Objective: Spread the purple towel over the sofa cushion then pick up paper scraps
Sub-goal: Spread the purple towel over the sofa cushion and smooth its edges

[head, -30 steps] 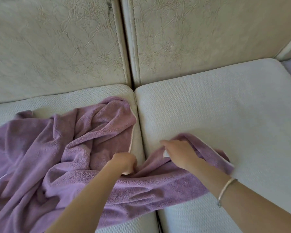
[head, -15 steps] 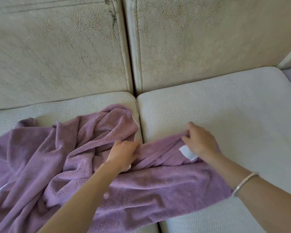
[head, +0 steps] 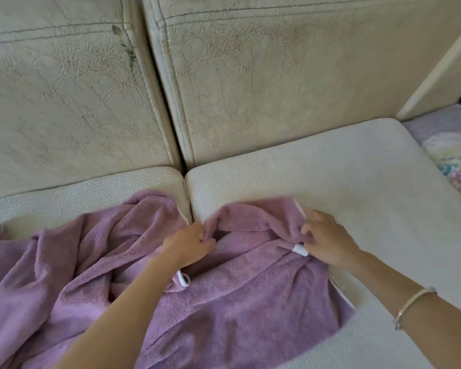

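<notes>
Head view: my left hand [head: 190,245] is closed on a pinch of the towel [head: 224,310] right at the seam between the two seat cushions, and my right hand [head: 326,242] grips the same far edge further toward 3 o'clock, next to a small white tag [head: 300,249]. Between my hands the edge runs roughly 9 to 3 and sags in a fold. The towel's bulk lies bunched at 8 o'clock over the left cushion [head: 85,193], while the right cushion [head: 343,177] stretches bare from 12 round to 3 o'clock beyond my grip. I judge the spread must carry this edge toward 1 o'clock, my right hand leading since it is nearer the bare part. I see no paper scraps.
</notes>
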### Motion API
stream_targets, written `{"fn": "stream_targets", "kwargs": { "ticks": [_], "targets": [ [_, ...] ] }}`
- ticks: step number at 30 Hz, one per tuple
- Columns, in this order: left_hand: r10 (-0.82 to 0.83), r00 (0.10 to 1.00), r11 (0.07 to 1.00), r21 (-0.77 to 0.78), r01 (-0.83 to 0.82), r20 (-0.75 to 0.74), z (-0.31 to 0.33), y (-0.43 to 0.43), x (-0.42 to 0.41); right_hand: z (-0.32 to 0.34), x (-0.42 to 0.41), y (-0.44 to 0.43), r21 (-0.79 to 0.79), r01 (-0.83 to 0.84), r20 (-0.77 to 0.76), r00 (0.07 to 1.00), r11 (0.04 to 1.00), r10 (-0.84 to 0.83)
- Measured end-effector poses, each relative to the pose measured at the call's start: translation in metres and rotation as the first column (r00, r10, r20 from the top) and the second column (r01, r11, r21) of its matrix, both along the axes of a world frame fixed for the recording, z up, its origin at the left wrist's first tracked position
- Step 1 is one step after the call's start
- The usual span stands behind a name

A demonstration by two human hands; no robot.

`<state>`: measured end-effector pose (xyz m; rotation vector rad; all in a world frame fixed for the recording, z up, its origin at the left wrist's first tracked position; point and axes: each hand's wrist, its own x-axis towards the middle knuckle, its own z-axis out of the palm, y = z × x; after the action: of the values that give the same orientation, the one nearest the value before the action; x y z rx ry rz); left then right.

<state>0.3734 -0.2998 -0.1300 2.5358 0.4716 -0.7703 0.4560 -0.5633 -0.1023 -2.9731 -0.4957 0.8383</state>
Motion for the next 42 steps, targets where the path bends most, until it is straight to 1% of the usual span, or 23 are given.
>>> {"fn": "stream_targets", "kwargs": {
  "ticks": [1,2,4,6,8,10,11,12,13,15,17,19,21,24,26,28,30,31,36,38,42],
  "targets": [
    [0.047,0.998,0.997,-0.053,-0.049,-0.031,-0.006,-0.004,0.001,-0.007,-0.002,0.003,0.055,-0.006,-0.047,0.999,0.998,0.009],
    [0.079,0.996,0.993,-0.080,-0.082,-0.038,-0.011,-0.008,0.001,-0.011,-0.004,0.008,0.103,0.005,-0.050,0.999,0.995,0.000],
    [0.104,0.994,0.991,-0.086,-0.107,-0.043,-0.020,-0.010,-0.001,-0.020,-0.005,0.016,0.129,0.022,-0.008,1.000,0.991,-0.021],
    [0.197,0.980,0.970,-0.140,-0.200,-0.034,-0.027,-0.009,-0.002,-0.025,-0.004,0.024,0.113,0.031,0.086,0.995,0.993,-0.041],
    [0.299,0.953,0.938,-0.171,-0.303,-0.051,-0.030,-0.007,0.002,-0.029,-0.001,0.031,0.095,0.074,0.130,0.988,0.993,-0.087],
    [0.292,0.954,0.942,-0.156,-0.298,-0.060,-0.032,-0.002,0.006,-0.032,0.002,0.038,0.063,0.077,0.113,0.990,0.995,-0.084],
    [0.282,0.956,0.946,-0.147,-0.290,-0.076,-0.033,0.000,0.010,-0.035,0.004,0.042,0.019,0.061,0.103,0.993,0.998,-0.062],
    [0.284,0.957,0.947,-0.140,-0.290,-0.057,-0.034,0.002,0.013,-0.037,0.007,0.046,-0.021,0.030,0.100,0.995,0.999,-0.028],
    [0.298,0.954,0.946,-0.122,-0.300,-0.034,-0.033,0.004,0.017,-0.039,0.010,0.049,-0.036,0.004,0.103,0.995,0.999,-0.001],
    [0.333,0.939,0.942,-0.058,-0.329,0.081,-0.028,0.006,0.027,-0.043,0.019,0.055,0.057,-0.027,0.093,0.995,0.998,0.021],
    [0.310,0.924,0.944,0.040,-0.327,0.223,-0.018,0.005,0.043,-0.042,0.030,0.056,0.163,-0.088,0.086,0.993,0.983,0.075],
    [0.256,0.911,0.953,0.075,-0.294,0.325,-0.007,0.001,0.064,-0.039,0.042,0.052,0.198,-0.159,0.139,0.981,0.967,0.133],
    [0.257,0.885,0.955,0.036,-0.294,0.389,0.003,-0.004,0.089,-0.034,0.056,0.045,0.205,-0.136,0.225,0.970,0.969,0.088],
    [0.353,0.804,0.934,-0.128,-0.334,0.478,0.013,-0.016,0.124,-0.026,0.082,0.027,0.201,-0.024,0.326,0.944,0.979,-0.044],
    [0.343,0.776,0.938,-0.156,-0.308,0.529,0.017,-0.029,0.143,-0.019,0.098,0.011,0.182,0.006,0.355,0.932,0.983,-0.071],
    [0.270,0.800,0.963,-0.138,-0.233,0.536,0.018,-0.047,0.158,-0.016,0.112,-0.004,0.109,-0.004,0.380,0.924,0.994,-0.038],
    [0.192,0.836,0.981,-0.131,-0.145,0.514,0.019,-0.069,0.173,-0.012,0.125,-0.019,-0.003,-0.018,0.409,0.912,1.000,0.018],
    [0.163,0.852,0.985,-0.136,-0.110,0.497,0.019,-0.077,0.179,-0.011,0.130,-0.023,-0.033,-0.019,0.415,0.909,0.999,0.032],
    [0.080,0.887,0.991,-0.133,-0.021,0.455,0.015,-0.102,0.209,-0.011,0.158,-0.042,-0.084,-0.009,0.428,0.902,0.996,0.044],
    [0.038,0.881,0.991,-0.128,0.026,0.472,0.014,-0.110,0.218,-0.009,0.170,-0.052,-0.099,0.014,0.453,0.891,0.995,0.033],
    [-0.025,0.834,0.986,-0.123,0.111,0.552,0.021,-0.135,0.245,0.005,0.201,-0.083,-0.148,0.070,0.499,0.866,0.986,0.014]
  ]
}}
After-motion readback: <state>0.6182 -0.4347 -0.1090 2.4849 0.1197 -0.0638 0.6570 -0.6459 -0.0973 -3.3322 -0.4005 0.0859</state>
